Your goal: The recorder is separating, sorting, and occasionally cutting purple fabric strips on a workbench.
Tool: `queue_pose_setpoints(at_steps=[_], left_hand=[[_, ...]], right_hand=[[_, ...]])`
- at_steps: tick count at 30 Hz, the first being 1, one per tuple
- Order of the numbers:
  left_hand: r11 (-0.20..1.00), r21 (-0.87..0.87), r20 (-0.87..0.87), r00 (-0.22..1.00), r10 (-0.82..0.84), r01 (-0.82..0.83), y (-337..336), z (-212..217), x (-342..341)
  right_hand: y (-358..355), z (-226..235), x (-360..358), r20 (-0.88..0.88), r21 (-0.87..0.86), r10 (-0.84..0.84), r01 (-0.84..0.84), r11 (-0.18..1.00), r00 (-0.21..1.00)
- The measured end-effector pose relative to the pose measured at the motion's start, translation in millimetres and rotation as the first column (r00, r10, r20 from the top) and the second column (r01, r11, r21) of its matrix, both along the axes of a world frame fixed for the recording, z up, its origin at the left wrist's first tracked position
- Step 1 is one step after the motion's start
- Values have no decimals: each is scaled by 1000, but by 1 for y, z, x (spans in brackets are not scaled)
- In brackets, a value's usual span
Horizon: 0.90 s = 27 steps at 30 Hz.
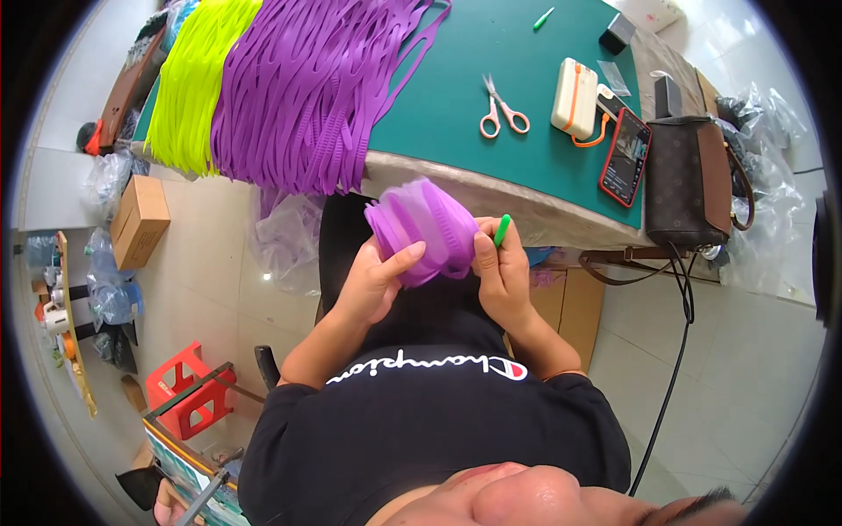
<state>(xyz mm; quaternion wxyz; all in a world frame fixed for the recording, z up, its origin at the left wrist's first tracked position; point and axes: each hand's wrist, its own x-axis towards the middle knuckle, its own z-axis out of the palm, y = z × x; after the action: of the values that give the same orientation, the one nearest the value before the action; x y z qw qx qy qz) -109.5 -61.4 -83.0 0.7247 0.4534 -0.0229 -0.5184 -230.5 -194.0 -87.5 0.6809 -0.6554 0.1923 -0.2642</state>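
A looped bundle of purple rubbery straps [423, 226] is held up in front of my body, just off the table's near edge. My left hand [373, 279] is closed on its left side, thumb laid across the straps. At the bundle's right edge my right hand [504, 279] is closed around a slim green stick-like tool [502, 230], whose rounded end sticks up past the fingers. The tool's other end is hidden. Right thumb and fingertips also seem to touch the straps. Beyond lie a wide pile of purple straps [298, 96] and a yellow-green pile [189, 88].
On the green tabletop [438, 105] are scissors [500, 110], another green tool [543, 18], a cream case [574, 96], a phone [625, 158] and a brown handbag [688, 180]. A red stool [189, 390] and a carton [140, 221] stand on the floor at left.
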Motion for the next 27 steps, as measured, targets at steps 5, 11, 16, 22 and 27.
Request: queue_pose_setpoints(at_steps=[5,11,16,22,27], left_hand=[[1000,1,95,995,7,-8,17,11,5],[972,-83,433,870,235,-221,43,25,1],[948,-77,344,884,317,-310,39,13,9],[975,-85,-187,964,188,-206,24,-5,9],[993,-72,-399,916,54,-90,12,-17,3]], right_hand=[[-4,0,6,-112,129,116,-102,986,987],[-11,11,8,111,534,504,-479,697,857],[-12,8,19,189,481,396,-436,760,899],[-7,7,20,74,147,60,-70,987,995],[-13,12,21,-7,141,-50,50,989,999]])
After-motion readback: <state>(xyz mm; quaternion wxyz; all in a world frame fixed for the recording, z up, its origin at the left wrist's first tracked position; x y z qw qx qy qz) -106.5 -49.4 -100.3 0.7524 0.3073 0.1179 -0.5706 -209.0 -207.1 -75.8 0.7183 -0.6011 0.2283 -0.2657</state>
